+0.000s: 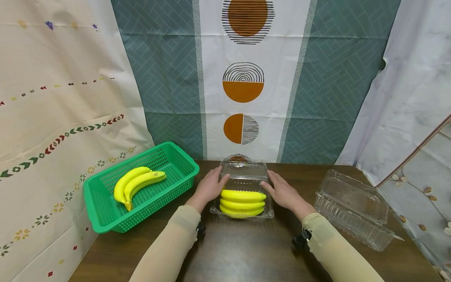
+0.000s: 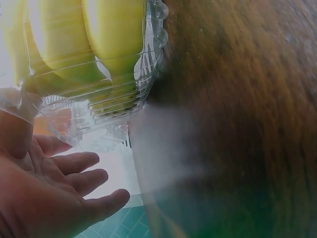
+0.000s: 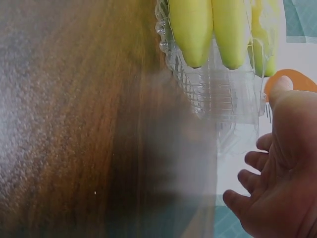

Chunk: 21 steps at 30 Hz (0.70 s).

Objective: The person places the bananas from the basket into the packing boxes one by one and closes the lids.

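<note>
A clear plastic clamshell box (image 1: 243,184) stands on the table in the head view, its lid tipped up at the back. Several yellow bananas (image 1: 243,203) lie side by side in its front part. My left hand (image 1: 209,186) is at the box's left side, thumb over the rim and fingers extended along the hinge end. On the opposite side, my right hand (image 1: 283,192) mirrors it, thumb at the rim. Both wrist views show the fingers spread loosely beside the box, below the bananas (image 2: 114,34) in the left one and the bananas (image 3: 190,34) in the right one.
To the left sits a green perforated basket (image 1: 158,201) with bananas (image 1: 135,184) inside. A second clear clamshell (image 1: 356,207), lid up, rests at the right side of the dark wooden table (image 1: 246,250). Patterned cloth (image 1: 169,78) hangs behind the table.
</note>
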Each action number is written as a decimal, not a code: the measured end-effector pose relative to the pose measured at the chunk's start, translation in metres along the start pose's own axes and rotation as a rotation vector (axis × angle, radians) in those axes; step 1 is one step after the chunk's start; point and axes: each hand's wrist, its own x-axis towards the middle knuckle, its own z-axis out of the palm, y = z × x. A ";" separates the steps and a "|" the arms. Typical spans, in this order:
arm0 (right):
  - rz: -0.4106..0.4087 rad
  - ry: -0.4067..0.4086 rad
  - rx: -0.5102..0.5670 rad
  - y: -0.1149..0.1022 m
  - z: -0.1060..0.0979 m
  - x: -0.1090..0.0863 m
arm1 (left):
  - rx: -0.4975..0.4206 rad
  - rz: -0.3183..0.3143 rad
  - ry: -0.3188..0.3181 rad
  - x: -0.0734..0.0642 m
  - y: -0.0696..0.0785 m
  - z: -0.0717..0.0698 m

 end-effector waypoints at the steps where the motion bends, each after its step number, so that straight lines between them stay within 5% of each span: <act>1: 0.000 -0.002 0.005 0.000 0.000 0.000 | 0.000 -0.001 0.000 0.000 0.000 0.000; 21: 0.009 0.002 0.020 -0.005 0.001 0.002 | -0.060 0.003 0.011 -0.001 0.001 0.000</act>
